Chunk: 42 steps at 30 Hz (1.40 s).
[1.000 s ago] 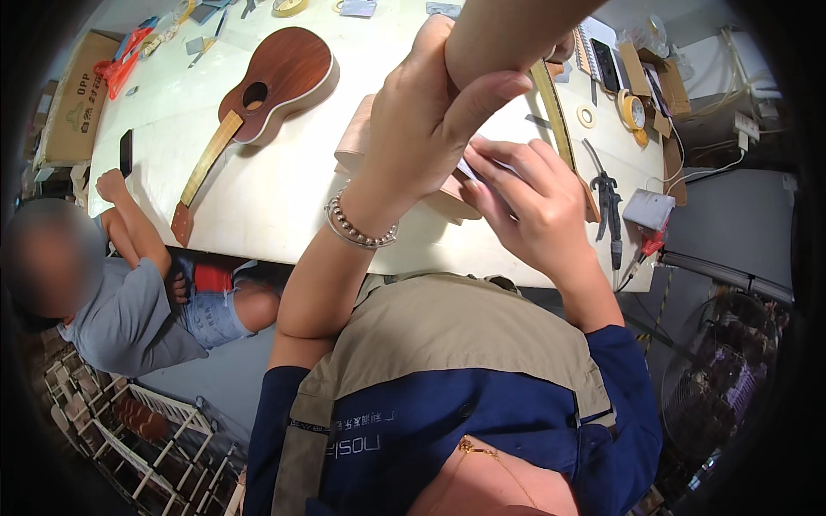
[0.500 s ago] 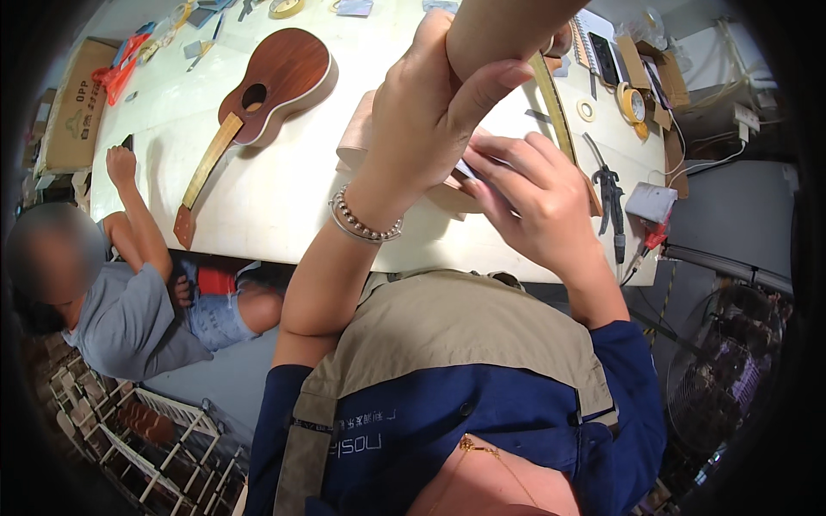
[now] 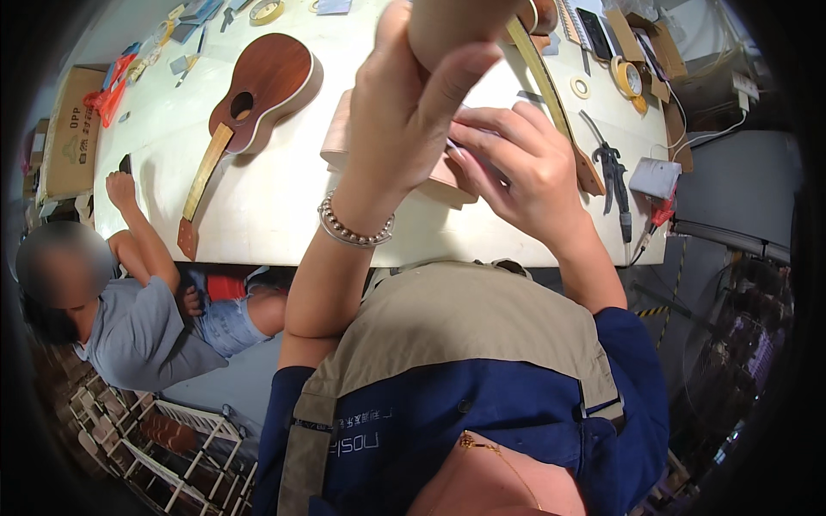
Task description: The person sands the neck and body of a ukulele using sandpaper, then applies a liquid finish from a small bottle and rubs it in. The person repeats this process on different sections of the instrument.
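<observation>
My left hand (image 3: pixel 404 112) is raised near the top of the view, wrapped round a smooth pale tan piece with a rounded surface (image 3: pixel 456 30), which runs out of the picture. Below that hand, curved pale wooden parts (image 3: pixel 447 187) show over the table; whether they belong to the same piece is hidden. My right hand (image 3: pixel 525 168) is beside them, fingers bent and pinched on a thin whitish thing (image 3: pixel 454 144), mostly covered by the fingers. To the left lies a brown ukulele (image 3: pixel 269 86), its neck pointing toward the near edge.
Right of my hands lie another instrument's neck (image 3: pixel 551 90), a black air blow gun (image 3: pixel 611 172), tape rolls (image 3: pixel 631 79) and a phone (image 3: pixel 592 30). A co-worker in a grey shirt (image 3: pixel 142 331) sits at the left edge. A fan (image 3: pixel 731 344) stands at right.
Both my hands and the tan piece have shifted slightly left in the picture, as has the table scene. My grips look the same. The co-worker's hand stays at the table.
</observation>
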{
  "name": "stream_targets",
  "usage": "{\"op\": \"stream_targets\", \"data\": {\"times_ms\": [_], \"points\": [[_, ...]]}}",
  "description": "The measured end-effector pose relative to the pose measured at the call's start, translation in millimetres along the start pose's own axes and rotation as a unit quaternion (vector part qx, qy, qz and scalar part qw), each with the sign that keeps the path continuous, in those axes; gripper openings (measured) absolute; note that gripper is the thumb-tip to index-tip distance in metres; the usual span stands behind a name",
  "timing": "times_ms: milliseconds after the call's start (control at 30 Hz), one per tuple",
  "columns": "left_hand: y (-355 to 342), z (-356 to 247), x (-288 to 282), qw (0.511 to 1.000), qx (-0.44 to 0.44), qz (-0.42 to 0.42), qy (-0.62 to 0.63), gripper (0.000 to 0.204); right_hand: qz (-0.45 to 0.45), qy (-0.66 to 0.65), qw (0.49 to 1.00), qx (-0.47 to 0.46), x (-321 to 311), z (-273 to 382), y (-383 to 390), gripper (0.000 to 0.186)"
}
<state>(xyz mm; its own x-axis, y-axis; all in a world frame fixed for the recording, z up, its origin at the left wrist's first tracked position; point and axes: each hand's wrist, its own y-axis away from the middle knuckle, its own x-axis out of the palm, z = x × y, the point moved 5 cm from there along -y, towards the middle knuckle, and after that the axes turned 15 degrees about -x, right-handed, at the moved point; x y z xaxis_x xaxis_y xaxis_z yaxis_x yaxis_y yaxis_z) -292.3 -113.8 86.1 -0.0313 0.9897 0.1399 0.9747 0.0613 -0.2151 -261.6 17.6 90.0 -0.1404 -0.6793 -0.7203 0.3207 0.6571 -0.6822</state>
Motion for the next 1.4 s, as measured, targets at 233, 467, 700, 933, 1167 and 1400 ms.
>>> {"op": "stream_targets", "data": {"times_ms": [233, 467, 700, 933, 1167, 1400], "points": [[-1, 2, -5, 1.0, -0.011, -0.023, -0.011, 0.055, 0.019, 0.011, 1.0, -0.011, -3, -2, -5, 0.02], [-2, -3, -16, 0.998, 0.005, -0.033, -0.044, 0.063, 0.049, -0.041, 0.998, 0.008, -13, -4, 13, 0.02], [-5, -5, -9, 0.998, -0.003, -0.044, -0.043, 0.061, 0.007, -0.041, 0.999, -0.016, 8, 11, -8, 0.026], [-5, 1, 4, 0.997, -0.067, 0.015, 0.037, 0.051, 0.044, 0.032, 0.998, -0.026, -1, 19, -4, 0.019], [-2, -2, -21, 0.999, -0.01, -0.022, -0.049, 0.042, 0.031, 0.016, 0.98, 0.198, -22, -42, 97, 0.012], [36, -27, -101, 0.986, -0.132, -0.022, -0.101, 0.035, 0.095, -0.001, 0.948, 0.303, 71, -69, 198, 0.045]]}}
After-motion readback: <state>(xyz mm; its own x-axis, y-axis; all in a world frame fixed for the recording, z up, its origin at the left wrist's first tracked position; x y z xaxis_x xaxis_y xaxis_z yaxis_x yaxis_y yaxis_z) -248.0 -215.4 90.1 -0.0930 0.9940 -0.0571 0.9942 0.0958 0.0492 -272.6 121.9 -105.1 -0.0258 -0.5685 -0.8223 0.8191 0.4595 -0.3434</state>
